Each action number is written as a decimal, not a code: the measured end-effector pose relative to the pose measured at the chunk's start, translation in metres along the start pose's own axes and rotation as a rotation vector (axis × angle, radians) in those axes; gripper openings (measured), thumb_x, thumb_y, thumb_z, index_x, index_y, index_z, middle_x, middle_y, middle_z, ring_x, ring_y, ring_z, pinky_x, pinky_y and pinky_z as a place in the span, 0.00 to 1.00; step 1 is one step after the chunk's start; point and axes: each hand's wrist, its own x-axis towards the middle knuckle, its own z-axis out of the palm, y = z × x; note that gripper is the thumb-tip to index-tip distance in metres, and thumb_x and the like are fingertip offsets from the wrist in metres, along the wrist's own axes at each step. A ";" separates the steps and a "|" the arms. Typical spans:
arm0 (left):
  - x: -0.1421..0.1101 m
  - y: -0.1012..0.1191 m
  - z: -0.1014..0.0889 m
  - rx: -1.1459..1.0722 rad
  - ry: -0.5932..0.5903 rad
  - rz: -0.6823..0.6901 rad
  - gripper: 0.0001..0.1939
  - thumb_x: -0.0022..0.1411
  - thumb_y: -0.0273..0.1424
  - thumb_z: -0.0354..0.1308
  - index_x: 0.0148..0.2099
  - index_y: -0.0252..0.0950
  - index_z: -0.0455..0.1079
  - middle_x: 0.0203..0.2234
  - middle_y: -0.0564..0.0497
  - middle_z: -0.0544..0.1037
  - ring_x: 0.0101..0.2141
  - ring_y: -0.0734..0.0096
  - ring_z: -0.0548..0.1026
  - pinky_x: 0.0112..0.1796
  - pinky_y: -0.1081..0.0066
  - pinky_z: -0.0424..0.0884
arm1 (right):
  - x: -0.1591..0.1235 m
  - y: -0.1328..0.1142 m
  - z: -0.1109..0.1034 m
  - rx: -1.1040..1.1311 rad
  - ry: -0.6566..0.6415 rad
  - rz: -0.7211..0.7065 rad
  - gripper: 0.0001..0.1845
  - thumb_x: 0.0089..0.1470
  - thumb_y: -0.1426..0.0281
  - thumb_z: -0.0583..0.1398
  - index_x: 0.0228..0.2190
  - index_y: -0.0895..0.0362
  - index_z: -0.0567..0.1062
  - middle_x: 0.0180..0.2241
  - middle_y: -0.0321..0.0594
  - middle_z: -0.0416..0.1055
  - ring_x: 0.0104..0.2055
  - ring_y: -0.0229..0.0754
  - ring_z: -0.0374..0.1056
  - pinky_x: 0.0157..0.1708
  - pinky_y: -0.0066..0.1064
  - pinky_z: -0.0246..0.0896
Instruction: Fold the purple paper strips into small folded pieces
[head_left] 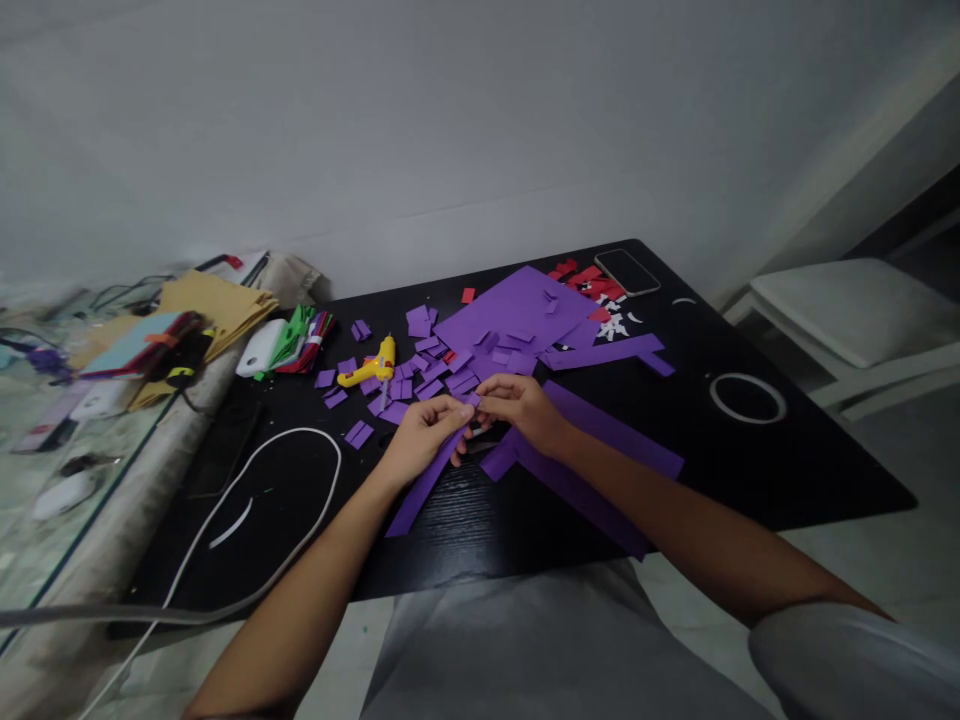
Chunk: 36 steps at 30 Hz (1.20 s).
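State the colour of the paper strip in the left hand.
Purple; the paper strip in the left hand shows best in the head view.

I see a plain, pale grey sleeve (pixel 847 655), loose and rounded at its edge, at four o'clock. Grey, softly creased cloth (pixel 517 650) covers the lap at six o'clock. Left hand (pixel 429 432) and right hand (pixel 526 410) are bare.
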 end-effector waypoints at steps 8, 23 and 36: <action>-0.001 0.001 0.003 0.111 0.102 0.029 0.25 0.54 0.50 0.70 0.33 0.32 0.72 0.21 0.53 0.76 0.16 0.77 0.71 0.14 0.78 0.69 | -0.002 -0.006 0.004 0.031 -0.014 -0.007 0.17 0.45 0.57 0.71 0.30 0.59 0.80 0.24 0.36 0.76 0.27 0.36 0.72 0.30 0.28 0.70; -0.003 0.004 -0.002 0.216 0.037 0.036 0.23 0.58 0.50 0.66 0.37 0.33 0.72 0.23 0.54 0.75 0.18 0.77 0.72 0.15 0.79 0.69 | -0.001 -0.004 0.003 -0.062 0.070 -0.024 0.18 0.40 0.59 0.74 0.30 0.59 0.81 0.23 0.37 0.78 0.24 0.36 0.73 0.31 0.31 0.73; -0.002 0.009 -0.004 0.150 0.034 0.033 0.23 0.57 0.49 0.67 0.33 0.32 0.71 0.21 0.52 0.77 0.17 0.75 0.73 0.19 0.75 0.73 | -0.002 -0.001 0.006 -0.089 0.073 -0.063 0.21 0.39 0.58 0.74 0.31 0.59 0.81 0.23 0.37 0.78 0.26 0.39 0.76 0.32 0.33 0.76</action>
